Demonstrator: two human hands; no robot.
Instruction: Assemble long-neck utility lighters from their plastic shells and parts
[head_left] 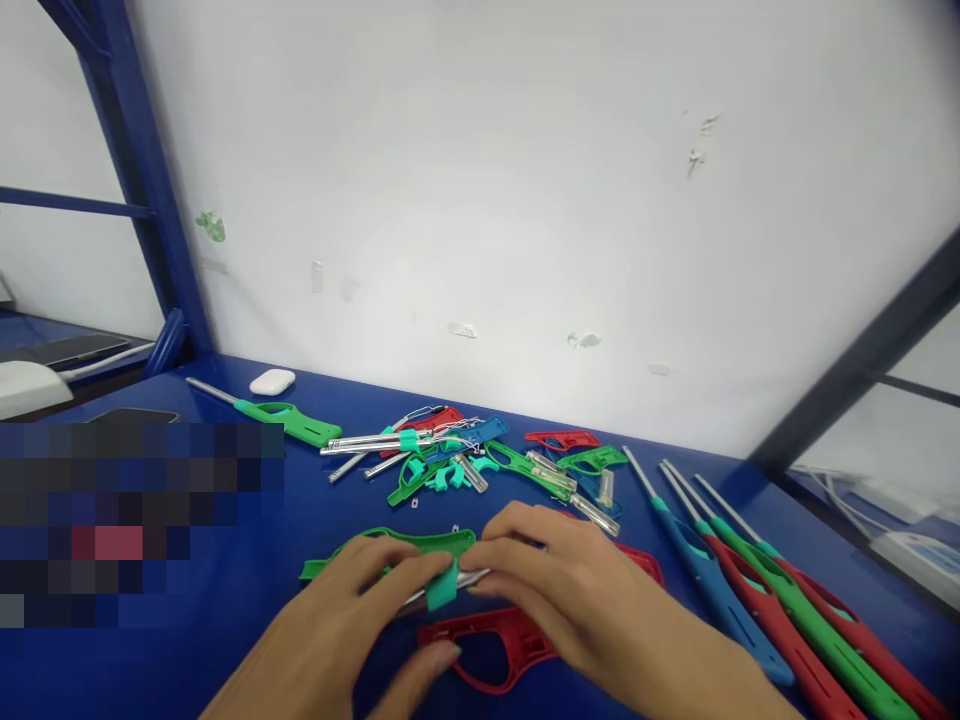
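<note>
Teal collar (442,588) touching left hand (356,600), metal rod (472,577) in right hand (559,575)

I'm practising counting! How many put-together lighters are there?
5: a green lighter back left; on the right, a blue one, red one, second green one and outermost red one. The blurred patch could hide more.

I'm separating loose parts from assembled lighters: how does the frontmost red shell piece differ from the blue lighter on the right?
The red shell piece looks like an open half, its inside showing; the blue lighter looks closed up. A metal tube extends from the blue lighter; none shows on the red shell piece. Both lie on the blue tabletop.
</note>
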